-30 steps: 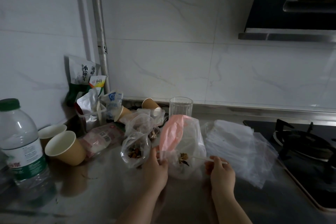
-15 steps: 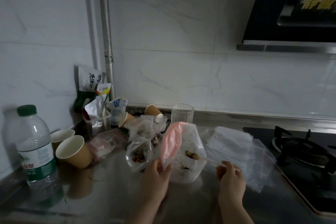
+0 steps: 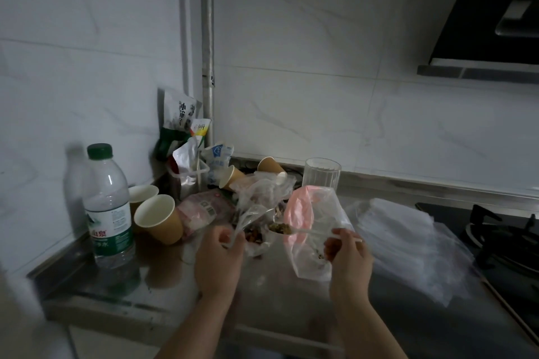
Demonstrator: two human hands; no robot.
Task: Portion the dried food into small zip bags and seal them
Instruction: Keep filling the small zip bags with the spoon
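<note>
- I see my left hand (image 3: 219, 259) low centre, forearm coming up from bottom edge, fingers curled & pinching the rim of a small clear zip bag (image 3: 253, 227) w/ dark dried bits inside; bag sits on the steel counter (image 3: 163, 271).
- My right hand (image 3: 348, 256) is to the right of it, wrist bent, fingers curled tight round the handle of a thin clear plastic spoon (image 3: 294, 230).
- Spoon lies approx level, bowl pointing left, loaded w/ brownish-green dried food (image 3: 279, 227), just beside the small bag's mouth; can't tell if it touches the plastic.
- Behind the spoon stands a larger clear plastic bag w/ pink panel (image 3: 303, 213), open top, few dried bits at its bottom near my right thumb.
- Right of that: a flat stack of empty clear zip bags (image 3: 408, 242) on the counter, next to the black gas hob (image 3: 501, 230).
- Left side: clear water bottle w/ green cap (image 3: 108, 207), two tan paper cups (image 3: 159, 218) tipped toward me.
- Back: ribbed clear glass tumbler (image 3: 320, 175), more cups & snack packets in the corner.
</note>
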